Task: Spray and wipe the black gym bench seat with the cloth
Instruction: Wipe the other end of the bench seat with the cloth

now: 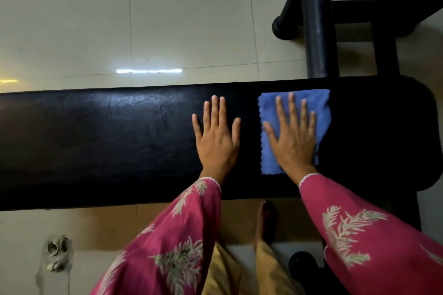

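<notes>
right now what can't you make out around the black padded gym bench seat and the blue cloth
Head view only:
- Spray bottle: none in frame.
- Black padded gym bench seat: left end cut off by the picture edge; wet or dry unclear in the dim light.
- Blue microfibre cloth: middle hidden under the flat right hand.
- Seat under the flat left hand: hidden.
- Black metal frame: cut off at the top.

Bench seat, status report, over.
Right hand flat on blue cloth, pressing it to bench seat. Left hand flat on bare seat. No spray bottle seen. Nothing blocking.
</notes>
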Tool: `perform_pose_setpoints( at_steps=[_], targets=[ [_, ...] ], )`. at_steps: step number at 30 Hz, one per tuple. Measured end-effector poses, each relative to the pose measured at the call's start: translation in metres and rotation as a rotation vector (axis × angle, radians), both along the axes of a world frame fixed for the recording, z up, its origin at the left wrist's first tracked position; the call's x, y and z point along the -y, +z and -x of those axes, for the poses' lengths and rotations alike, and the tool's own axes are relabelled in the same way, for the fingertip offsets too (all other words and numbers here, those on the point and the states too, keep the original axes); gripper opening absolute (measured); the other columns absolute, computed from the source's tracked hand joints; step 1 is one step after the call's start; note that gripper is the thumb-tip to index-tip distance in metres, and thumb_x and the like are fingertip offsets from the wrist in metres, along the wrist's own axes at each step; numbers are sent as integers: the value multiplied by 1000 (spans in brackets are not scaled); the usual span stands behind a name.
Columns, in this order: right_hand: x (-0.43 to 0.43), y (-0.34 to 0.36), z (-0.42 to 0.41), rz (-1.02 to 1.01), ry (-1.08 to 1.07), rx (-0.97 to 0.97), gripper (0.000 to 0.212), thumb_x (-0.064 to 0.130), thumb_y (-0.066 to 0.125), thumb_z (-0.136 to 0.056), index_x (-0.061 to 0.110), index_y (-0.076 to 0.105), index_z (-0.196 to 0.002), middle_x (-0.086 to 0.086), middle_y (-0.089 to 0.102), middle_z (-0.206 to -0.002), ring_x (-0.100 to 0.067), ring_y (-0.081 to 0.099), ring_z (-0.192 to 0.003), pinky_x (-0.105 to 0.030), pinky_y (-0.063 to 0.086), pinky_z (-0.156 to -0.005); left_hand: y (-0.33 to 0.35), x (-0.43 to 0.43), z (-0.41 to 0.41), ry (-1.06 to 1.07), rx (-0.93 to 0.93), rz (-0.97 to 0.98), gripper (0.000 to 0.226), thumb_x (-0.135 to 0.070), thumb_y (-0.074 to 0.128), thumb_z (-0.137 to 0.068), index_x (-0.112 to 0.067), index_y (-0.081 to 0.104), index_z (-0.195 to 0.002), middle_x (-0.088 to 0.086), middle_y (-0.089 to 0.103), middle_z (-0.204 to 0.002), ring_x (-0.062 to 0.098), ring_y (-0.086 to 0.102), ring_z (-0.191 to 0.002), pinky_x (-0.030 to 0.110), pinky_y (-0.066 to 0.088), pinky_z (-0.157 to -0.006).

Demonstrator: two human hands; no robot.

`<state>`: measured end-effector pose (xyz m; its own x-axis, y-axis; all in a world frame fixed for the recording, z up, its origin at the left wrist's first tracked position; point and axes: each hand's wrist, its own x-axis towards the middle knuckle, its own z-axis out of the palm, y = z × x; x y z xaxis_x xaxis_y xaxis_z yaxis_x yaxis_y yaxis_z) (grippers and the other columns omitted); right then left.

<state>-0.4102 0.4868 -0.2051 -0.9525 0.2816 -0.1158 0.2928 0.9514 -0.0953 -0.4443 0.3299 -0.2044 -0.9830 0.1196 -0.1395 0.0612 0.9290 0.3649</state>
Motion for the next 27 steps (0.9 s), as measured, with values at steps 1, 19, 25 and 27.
perform_pose_setpoints(
  at_steps=[1,19,25,27],
  targets=[
    [2,-1,-6,-4,87,11,67,59,9,-92,21,21,-145,-7,23,-153,-30,21,-140,-45,11,-112,-2,-5,0,30,9,16,64,-50,12,-92,-19,16,-148,0,15,-156,5,-3,-138,33,-17,-111],
    [-15,-2,47,64,-135,-36,68,58,15,-88,22,25,-145,-3,21,-154,-29,12,-143,-45,6,-114,-11,-6,-2,47,-57,106,61,-48,19,-94,-19,22,-147,0,19,-156,12,9,-143,36,-12,-113],
    [-25,-5,46,112,253,3,73,65,5,-87,23,25,-144,-1,27,-152,-26,20,-141,-45,13,-113,-13,-7,-1,46,-80,122,60,-46,24,-94,-17,26,-146,2,25,-154,16,17,-142,39,-6,-114],
    [-29,-4,54,124,125,-21,71,62,9,-88,23,25,-144,-1,26,-152,-24,18,-142,-43,9,-114,-14,-8,-2,44,-78,133,61,-46,24,-94,-16,24,-146,2,23,-154,16,16,-142,39,-7,-114]
  ],
)
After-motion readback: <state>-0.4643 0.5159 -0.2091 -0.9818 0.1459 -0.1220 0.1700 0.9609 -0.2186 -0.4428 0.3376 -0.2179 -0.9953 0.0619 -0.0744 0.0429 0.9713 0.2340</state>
